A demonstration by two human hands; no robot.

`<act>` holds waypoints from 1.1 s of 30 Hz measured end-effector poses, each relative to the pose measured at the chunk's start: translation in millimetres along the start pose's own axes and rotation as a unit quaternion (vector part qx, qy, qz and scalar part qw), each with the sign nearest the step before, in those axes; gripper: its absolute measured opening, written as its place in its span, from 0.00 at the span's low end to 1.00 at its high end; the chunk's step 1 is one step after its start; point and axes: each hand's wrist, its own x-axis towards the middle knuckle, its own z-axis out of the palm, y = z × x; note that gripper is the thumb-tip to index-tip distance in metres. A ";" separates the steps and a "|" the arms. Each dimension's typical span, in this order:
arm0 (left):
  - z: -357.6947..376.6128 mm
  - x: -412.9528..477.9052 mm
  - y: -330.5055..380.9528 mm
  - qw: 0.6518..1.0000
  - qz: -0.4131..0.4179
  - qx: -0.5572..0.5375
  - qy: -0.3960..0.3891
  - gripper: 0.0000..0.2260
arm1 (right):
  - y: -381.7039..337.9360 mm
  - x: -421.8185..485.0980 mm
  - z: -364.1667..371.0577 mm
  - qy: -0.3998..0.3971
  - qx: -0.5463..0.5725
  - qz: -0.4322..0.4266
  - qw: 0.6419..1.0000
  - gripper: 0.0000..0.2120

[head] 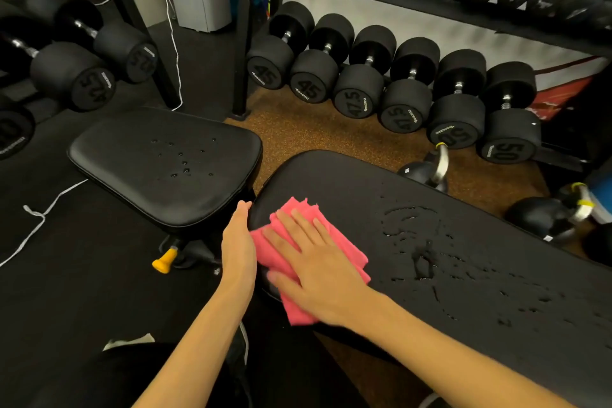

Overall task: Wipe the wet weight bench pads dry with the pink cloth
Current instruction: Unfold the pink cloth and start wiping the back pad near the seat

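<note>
- Plainly flat, the right hand (318,262) lies palm-down on the pink cloth (293,207). Its fingers are straight and spread, pressing the fabric without curling round it.
- The cloth is soft and folded into loose layers, with a frayed upper edge. It sits on the near-left end of the long back pad (463,242).
- The left hand (238,242) is relaxed too and grasps nothing. Its straight fingers rest against the rounded end of that pad, just beside the cloth's edge.
- The back pad is matte black vinyl, oblong with rounded corners. To the right of the cloth, beads and smeared streaks of water glisten across its surface.
- The seat pad (165,169) lies to the left across a narrow gap. It is a smooth black trapezoid with a stitched edge, and small round droplets are scattered near its middle.
- A yellow knob (164,262) sticks out below the seat pad.
- Round black dumbbells (364,86) with steel handles line the lower rack beyond the pads, and their flat ends are marked 45, 47.5 and 50.
- Two black kettlebells (427,172) stand on speckled brown rubber flooring (331,129) just behind the back pad.
- A white cord (36,225) trails over the dark mat at the left.
</note>
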 end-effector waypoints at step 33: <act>-2.8 12.1 -5.9 0.999 -0.002 0.053 0.005 0.25 | 10.9 -46.5 9.9 0.047 -0.036 0.130 0.990 0.30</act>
